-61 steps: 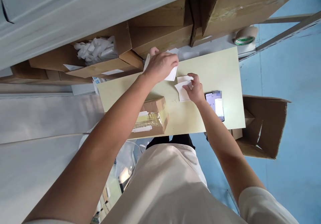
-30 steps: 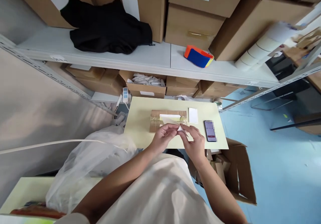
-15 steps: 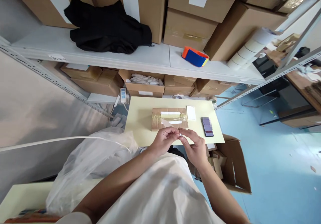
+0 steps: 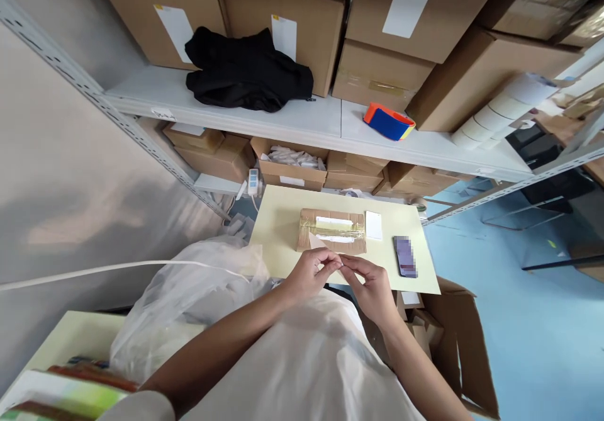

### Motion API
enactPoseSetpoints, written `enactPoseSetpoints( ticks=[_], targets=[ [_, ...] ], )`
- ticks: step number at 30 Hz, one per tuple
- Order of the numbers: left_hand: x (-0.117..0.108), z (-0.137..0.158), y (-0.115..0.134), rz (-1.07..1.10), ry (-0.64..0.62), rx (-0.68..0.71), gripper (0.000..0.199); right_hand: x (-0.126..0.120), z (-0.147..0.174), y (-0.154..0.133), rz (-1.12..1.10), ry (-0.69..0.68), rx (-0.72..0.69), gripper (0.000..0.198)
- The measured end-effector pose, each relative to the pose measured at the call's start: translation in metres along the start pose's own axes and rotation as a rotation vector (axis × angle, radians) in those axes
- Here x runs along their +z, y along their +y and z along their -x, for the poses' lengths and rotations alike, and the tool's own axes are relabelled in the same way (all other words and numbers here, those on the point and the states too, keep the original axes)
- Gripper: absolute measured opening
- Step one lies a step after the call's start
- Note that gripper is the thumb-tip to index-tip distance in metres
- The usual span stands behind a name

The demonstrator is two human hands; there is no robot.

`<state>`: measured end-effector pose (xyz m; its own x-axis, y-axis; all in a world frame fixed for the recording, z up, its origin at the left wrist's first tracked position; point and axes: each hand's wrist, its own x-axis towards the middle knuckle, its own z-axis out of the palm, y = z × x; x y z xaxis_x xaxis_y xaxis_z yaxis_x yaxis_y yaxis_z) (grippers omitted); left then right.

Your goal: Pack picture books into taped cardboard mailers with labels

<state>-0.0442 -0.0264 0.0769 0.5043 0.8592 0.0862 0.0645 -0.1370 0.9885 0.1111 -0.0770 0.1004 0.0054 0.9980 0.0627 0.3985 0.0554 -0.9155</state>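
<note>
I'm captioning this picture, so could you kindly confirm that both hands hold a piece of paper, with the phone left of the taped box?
One correction: the phone lies right of the taped box, as the head view shows. The left hand and right hand do hold a piece of paper.

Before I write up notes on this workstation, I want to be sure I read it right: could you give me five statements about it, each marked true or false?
1. The left hand and right hand meet fingertip to fingertip at a paper slip. True.
2. A white sheet lies to the right of the taped box. True.
3. The phone lies to the left of the taped box. False: it lies to the right.
4. A black garment lies on the shelf. True.
5. The blue and orange band lies on the table. False: it sits on the shelf.
</note>
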Motion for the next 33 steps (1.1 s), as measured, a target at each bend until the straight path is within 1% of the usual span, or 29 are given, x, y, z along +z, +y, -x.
enactPoseSetpoints(
  ticks=[3, 6, 8, 11, 13, 15, 17, 20, 22, 23, 25, 26, 28, 30, 31, 33],
  targets=[
    [-0.002, -0.002, 0.002, -0.055, 0.036, 0.011, 0.027, 0.0, -0.009, 0.002, -0.131, -0.053, 0.051, 0.025],
    [-0.003, -0.005, 0.002, -0.09, 0.057, 0.055, 0.025, 0.002, -0.017, 0.008, -0.171, -0.016, 0.1, 0.026],
    [-0.004, -0.009, 0.0, -0.075, 0.039, 0.067, 0.022, 0.001, -0.023, 0.013, -0.186, 0.019, 0.146, 0.027],
    [-0.009, -0.018, -0.003, -0.022, 0.012, 0.005, 0.021, -0.006, -0.031, 0.021, -0.243, 0.03, 0.207, 0.028],
    [-0.018, -0.026, -0.006, -0.013, 0.016, -0.054, 0.021, -0.013, -0.036, 0.026, -0.289, 0.066, 0.246, 0.029],
    [-0.032, -0.033, -0.009, -0.019, 0.015, -0.121, 0.02, -0.021, -0.04, 0.032, -0.33, 0.127, 0.304, 0.03],
    [-0.053, -0.04, -0.014, -0.034, -0.013, -0.201, 0.02, -0.028, -0.041, 0.04, -0.369, 0.179, 0.379, 0.03],
    [-0.094, -0.052, -0.026, -0.101, -0.091, -0.315, 0.02, -0.039, -0.04, 0.055, -0.405, 0.271, 0.481, 0.031],
    [-0.124, -0.062, -0.035, -0.249, -0.134, -0.382, 0.019, -0.045, -0.038, 0.067, -0.386, 0.368, 0.526, 0.033],
    [-0.138, -0.069, -0.04, -0.361, -0.133, -0.417, 0.019, -0.048, -0.036, 0.072, -0.36, 0.421, 0.541, 0.034],
    [-0.163, -0.086, -0.049, -0.64, -0.06, -0.45, 0.016, -0.052, -0.032, 0.081, -0.304, 0.524, 0.558, 0.036],
    [-0.172, -0.098, -0.052, -0.778, 0.0, -0.449, 0.015, -0.052, -0.03, 0.085, -0.286, 0.564, 0.562, 0.036],
    [-0.183, -0.126, -0.058, -0.996, 0.101, -0.407, 0.016, -0.05, -0.026, 0.088, -0.28, 0.619, 0.561, 0.036],
    [-0.185, -0.16, -0.064, -1.091, 0.122, -0.356, 0.02, -0.043, -0.022, 0.088, -0.29, 0.646, 0.554, 0.035],
    [-0.185, -0.179, -0.067, -1.099, 0.128, -0.322, 0.022, -0.039, -0.021, 0.087, -0.294, 0.657, 0.553, 0.034],
    [-0.184, -0.214, -0.077, -1.06, 0.18, -0.299, 0.024, -0.029, -0.018, 0.084, -0.304, 0.674, 0.551, 0.034]
  ],
)
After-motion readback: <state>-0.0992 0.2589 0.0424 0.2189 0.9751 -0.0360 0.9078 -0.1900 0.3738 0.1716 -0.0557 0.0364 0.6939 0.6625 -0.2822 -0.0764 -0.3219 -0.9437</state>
